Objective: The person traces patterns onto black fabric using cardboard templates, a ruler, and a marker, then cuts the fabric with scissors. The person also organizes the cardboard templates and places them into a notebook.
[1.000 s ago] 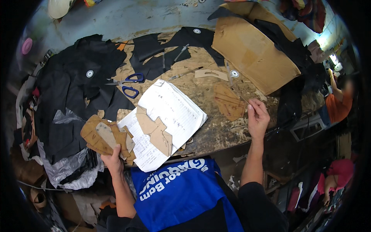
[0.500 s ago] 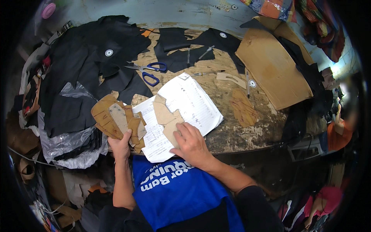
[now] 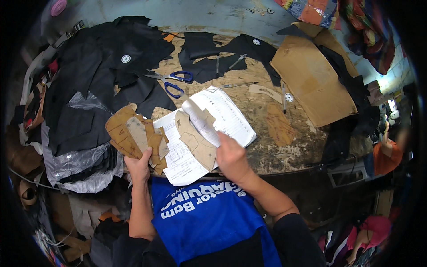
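My left hand [image 3: 138, 167] is closed round a fanned bunch of brown and grey cardboard pattern pieces [image 3: 122, 133], left of an open notebook [image 3: 235, 111]. Over the notebook, my right hand [image 3: 232, 158] is closed at the lower end of a tilted, curled beige cardboard pattern piece [image 3: 202, 116]; its fingertips are partly hidden. Beneath that lies a curved cardboard pattern piece [image 3: 195, 147] with a drawn outline, flat on the written pages. Blue-handled scissors [image 3: 175, 84] lie open just beyond the notebook.
Black sheet material [image 3: 93, 66] covers the table's left, with clear plastic [image 3: 93, 178] below it. Pens [image 3: 238, 61], a brown pattern piece [image 3: 280, 124] and a small curved piece [image 3: 266, 91] lie farther right. A large cardboard box [image 3: 313, 80] stands right; a person in orange [image 3: 386, 155] is beyond.
My right hand has moved slightly right, and the beige piece is now tilted up, uncovering the curved piece beneath it. My left hand keeps its bunch in place.
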### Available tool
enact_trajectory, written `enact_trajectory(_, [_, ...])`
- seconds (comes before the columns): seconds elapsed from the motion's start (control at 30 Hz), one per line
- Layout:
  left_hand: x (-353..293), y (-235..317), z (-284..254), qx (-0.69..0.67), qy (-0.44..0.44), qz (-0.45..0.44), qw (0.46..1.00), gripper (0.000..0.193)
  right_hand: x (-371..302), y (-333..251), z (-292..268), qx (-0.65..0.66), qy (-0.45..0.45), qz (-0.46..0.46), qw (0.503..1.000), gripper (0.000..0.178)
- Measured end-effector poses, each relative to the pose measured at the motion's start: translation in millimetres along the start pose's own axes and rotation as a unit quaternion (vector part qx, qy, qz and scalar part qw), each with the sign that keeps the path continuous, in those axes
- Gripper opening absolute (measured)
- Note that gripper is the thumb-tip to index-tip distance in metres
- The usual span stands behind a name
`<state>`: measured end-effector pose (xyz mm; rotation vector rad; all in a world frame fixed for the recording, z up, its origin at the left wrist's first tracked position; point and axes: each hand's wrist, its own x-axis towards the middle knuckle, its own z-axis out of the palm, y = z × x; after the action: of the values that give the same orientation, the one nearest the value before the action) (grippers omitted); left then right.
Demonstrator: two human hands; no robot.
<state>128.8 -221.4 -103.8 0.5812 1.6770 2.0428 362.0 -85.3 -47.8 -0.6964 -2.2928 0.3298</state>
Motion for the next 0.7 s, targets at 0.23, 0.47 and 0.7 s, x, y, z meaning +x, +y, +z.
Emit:
enact_trajectory(0.23, [1, -3, -1, -0.007, 0.006, 0.004, 1.000, 0.042, 15, 46, -30, 0.380, 0.066, 0.336, 0.859, 0.026])
enact_trajectory(0.47, [1, -2, -1, -0.010, -0.002, -0.005, 1.000, 0.042, -9, 74, -53, 0.363, 0.125, 0.367, 0.847, 0.024])
enact_trajectory(0.7, [1, -2, -2, -0.027, -0.010, 0.012, 1.000, 0.040, -4, 68, -78, -0.068, 0.166, 0.238, 0.955, 0.031])
